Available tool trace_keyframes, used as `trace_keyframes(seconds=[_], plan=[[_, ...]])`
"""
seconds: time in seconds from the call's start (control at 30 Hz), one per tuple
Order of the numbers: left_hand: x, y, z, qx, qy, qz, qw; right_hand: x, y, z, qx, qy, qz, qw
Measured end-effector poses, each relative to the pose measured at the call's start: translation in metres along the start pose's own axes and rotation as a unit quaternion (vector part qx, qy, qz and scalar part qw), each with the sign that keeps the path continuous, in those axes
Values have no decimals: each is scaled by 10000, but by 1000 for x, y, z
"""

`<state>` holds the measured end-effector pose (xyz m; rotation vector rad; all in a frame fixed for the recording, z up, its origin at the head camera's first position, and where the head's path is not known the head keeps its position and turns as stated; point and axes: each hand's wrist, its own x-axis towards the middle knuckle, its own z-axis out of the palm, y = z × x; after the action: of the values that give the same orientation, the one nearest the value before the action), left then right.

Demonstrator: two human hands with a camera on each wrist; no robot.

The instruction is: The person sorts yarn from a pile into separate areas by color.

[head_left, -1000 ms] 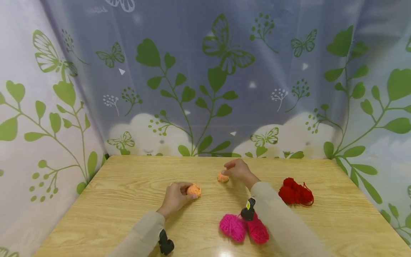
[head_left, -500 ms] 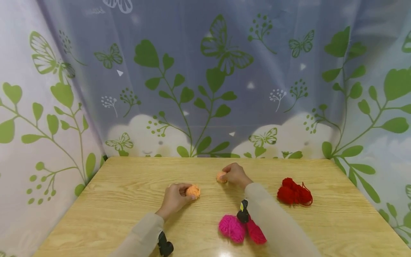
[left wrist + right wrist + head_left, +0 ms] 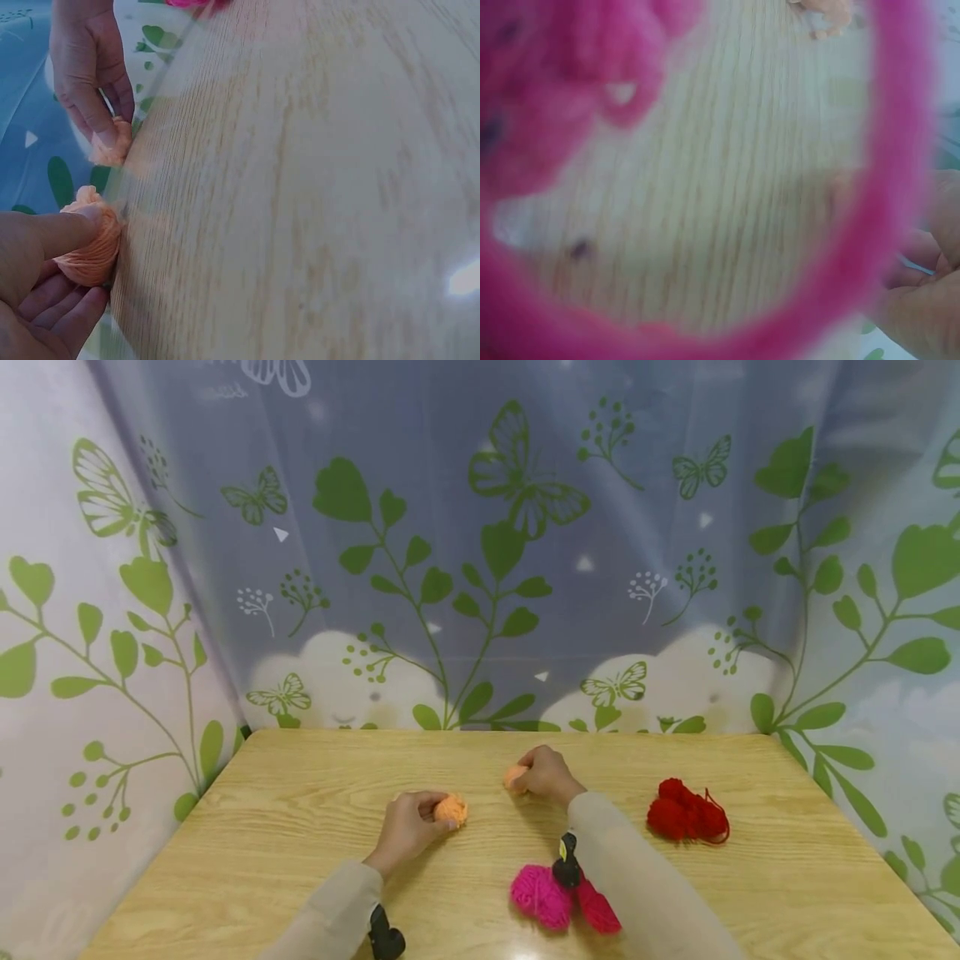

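Observation:
My left hand [image 3: 407, 828] pinches a small peach-orange ball of yarn [image 3: 452, 811] between thumb and fingers, at the middle of the table. In the left wrist view the thumb presses on top of this yarn ball [image 3: 91, 251], with fingers underneath. Farther back and to the right, my right hand [image 3: 550, 774] grips a second peach-orange yarn ball [image 3: 513, 778], partly covered by the fingers. A gap separates the two balls. In the right wrist view, a blurred pink strand [image 3: 900, 120] loops close before the lens, and the right hand [image 3: 930, 277] shows only at the edge.
Magenta yarn [image 3: 542, 897] and crimson yarn [image 3: 597, 906] lie near the front, below the right forearm, which partly covers the crimson one. Dark red yarn [image 3: 686, 812] with a loose loop is at the right. A printed curtain [image 3: 450, 568] stands behind the wooden table [image 3: 300, 777].
My right hand has moved slightly left and down, closing its fingers around the farther yarn ball, which has shifted a little left. My left hand stays in place with its ball.

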<state>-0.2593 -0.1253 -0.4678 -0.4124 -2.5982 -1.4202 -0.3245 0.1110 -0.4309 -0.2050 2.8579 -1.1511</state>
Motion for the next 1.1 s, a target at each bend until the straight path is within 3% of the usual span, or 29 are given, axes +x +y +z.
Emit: trace_keyframes(seconds=[0.4, 0.73, 1.1], plan=[[2, 0, 2, -76, -22, -11, 10000, 0, -2, -5, 88, -87, 31, 9999], [2, 0, 1, -45, 9, -33, 10000, -8, -23, -1, 676, -772, 163, 9946], [1, 1, 0, -63, 5, -172, 9998, -20, -37, 16, 1001, -1033, 258, 9893]])
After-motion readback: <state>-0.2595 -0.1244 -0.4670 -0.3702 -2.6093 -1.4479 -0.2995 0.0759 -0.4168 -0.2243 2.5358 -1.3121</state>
